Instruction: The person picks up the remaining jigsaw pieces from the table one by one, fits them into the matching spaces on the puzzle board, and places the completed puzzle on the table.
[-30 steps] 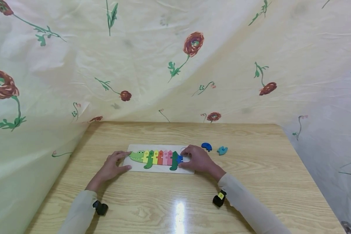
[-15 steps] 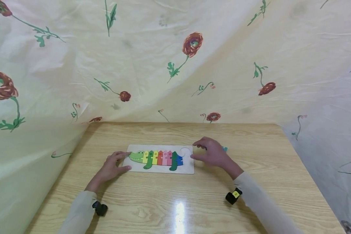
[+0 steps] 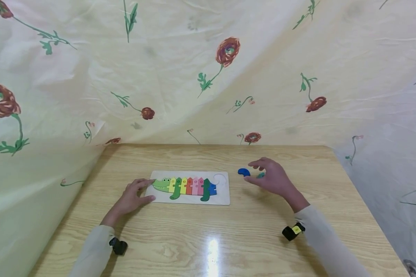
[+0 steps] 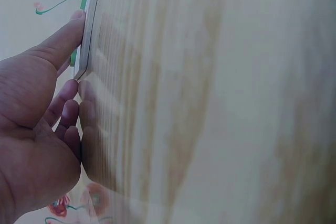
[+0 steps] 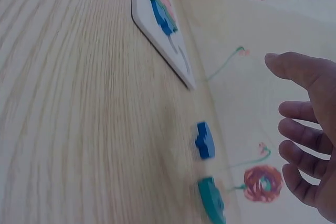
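Note:
A wooden crocodile puzzle board [image 3: 190,201] lies on the table, with a green head, coloured body pieces and a blue piece [image 3: 212,189] at the right. My left hand [image 3: 129,196] touches the board's left end, its index finger by the crocodile's head and its thumb at the near side. To the right of the board, my right hand [image 3: 273,179] hovers with thumb and fingers spread and nothing between them. Two loose puzzle pieces lie near it: a dark blue curved one [image 3: 244,172] and a teal one [image 5: 211,200], partly hidden by the hand in the head view.
The wood-grain table [image 3: 180,238] carries the board and pieces. A cream cloth with printed flowers [image 3: 180,77] hangs behind the table and along its sides. Each wrist wears a small black camera, the right one [image 3: 292,231] with a yellow label.
My right hand has let go of the blue piece at the board's right end and moved right, over the loose pieces. My left hand has stayed at the board's left end.

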`<action>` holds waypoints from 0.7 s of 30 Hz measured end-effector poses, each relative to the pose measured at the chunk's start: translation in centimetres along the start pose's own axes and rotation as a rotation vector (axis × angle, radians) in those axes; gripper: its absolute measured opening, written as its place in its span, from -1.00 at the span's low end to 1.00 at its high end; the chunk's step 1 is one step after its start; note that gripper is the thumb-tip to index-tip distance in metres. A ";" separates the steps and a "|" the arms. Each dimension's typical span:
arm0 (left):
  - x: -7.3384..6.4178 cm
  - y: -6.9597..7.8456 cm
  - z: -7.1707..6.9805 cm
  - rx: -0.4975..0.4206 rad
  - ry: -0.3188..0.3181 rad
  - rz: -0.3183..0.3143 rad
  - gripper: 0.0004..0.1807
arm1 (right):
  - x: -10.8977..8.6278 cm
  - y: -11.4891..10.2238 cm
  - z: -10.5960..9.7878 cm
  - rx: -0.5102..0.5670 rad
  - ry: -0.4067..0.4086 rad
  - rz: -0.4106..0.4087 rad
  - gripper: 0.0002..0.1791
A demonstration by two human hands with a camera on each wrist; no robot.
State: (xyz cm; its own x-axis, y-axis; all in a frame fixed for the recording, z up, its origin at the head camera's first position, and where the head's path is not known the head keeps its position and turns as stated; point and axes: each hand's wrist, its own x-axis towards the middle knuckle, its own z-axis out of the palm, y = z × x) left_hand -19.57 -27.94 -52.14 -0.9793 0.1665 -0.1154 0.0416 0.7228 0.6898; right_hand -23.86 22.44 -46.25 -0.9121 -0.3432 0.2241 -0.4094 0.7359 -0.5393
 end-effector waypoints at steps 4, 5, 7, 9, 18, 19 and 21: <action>0.0 0.0 0.0 -0.005 0.002 0.004 -0.26 | -0.5 1.2 -0.3 -0.011 0.017 0.024 -0.39; 0.0 0.0 0.0 -0.005 0.001 0.005 -0.26 | -0.6 1.4 -0.4 -0.019 0.022 0.029 -0.39; 0.0 0.0 0.0 -0.009 0.004 0.008 -0.26 | -0.9 2.0 -0.4 -0.036 0.031 0.037 -0.39; 0.0 -0.1 -0.1 -0.013 0.006 0.013 -0.27 | -1.1 2.5 -0.5 -0.046 0.041 0.047 -0.40; 0.1 -0.5 -0.1 -0.011 0.012 0.034 -0.26 | -2.2 4.4 -0.7 -0.062 0.028 0.111 -0.30; 0.1 -0.5 -0.1 -0.013 0.012 0.034 -0.26 | -2.3 4.6 -0.7 -0.069 0.023 0.113 -0.28; 0.1 -0.5 0.0 -0.013 0.011 0.035 -0.25 | -2.4 5.0 -0.7 -0.077 0.017 0.121 -0.27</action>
State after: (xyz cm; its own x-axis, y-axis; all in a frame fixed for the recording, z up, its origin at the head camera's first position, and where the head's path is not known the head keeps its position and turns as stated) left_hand -19.69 -28.33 -52.49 -0.9794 0.1838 -0.0832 0.0733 0.7081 0.7023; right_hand -23.72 27.31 -48.90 -0.9549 -0.2397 0.1753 -0.2961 0.8141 -0.4996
